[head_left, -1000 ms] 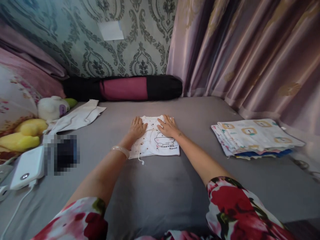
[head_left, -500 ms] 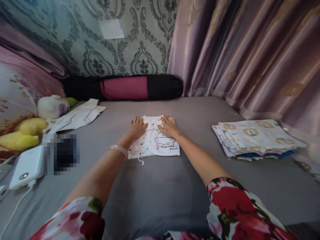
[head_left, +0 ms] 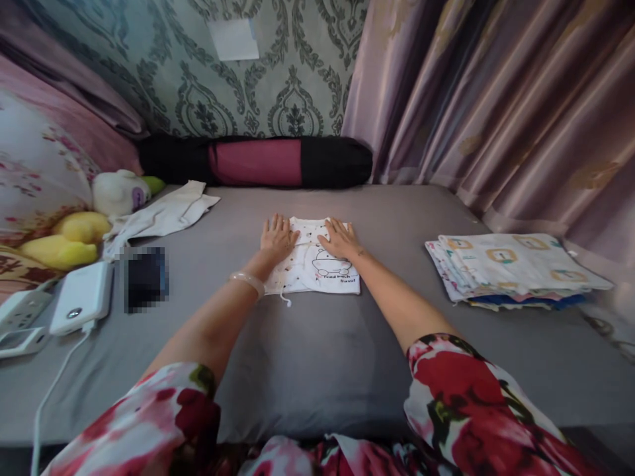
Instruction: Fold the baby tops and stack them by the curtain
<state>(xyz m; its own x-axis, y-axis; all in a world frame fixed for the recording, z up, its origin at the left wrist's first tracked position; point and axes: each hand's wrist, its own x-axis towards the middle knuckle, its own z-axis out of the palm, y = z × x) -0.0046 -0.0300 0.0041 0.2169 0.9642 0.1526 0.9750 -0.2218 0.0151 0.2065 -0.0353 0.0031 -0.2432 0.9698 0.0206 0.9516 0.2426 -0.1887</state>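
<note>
A small white baby shirt [head_left: 327, 271] lies folded flat on the grey sheet, with a cartoon car print, lettering, tiny dark motifs and a tie string at its near edge. My left hand [head_left: 278, 238] rests flat on its upper left part, fingers stretched forward and apart. On the upper right part lies my right hand [head_left: 340, 239], also palm down with the fingers spread. Both hands touch the cloth without gripping it. Part of the shirt is hidden beneath them.
Folded clothes [head_left: 510, 268] are stacked at the right. A black and maroon bolster [head_left: 258, 160] lies along the wall. At left are a white cloth [head_left: 163, 215], plush toys [head_left: 64, 241], a white power bank [head_left: 82, 297] with its cable, a power strip [head_left: 22, 311] and a blurred dark object [head_left: 145, 279].
The camera view has shifted slightly, bringing more of the power strip into sight. Both hands stay flat on the shirt, with little movement over it.
</note>
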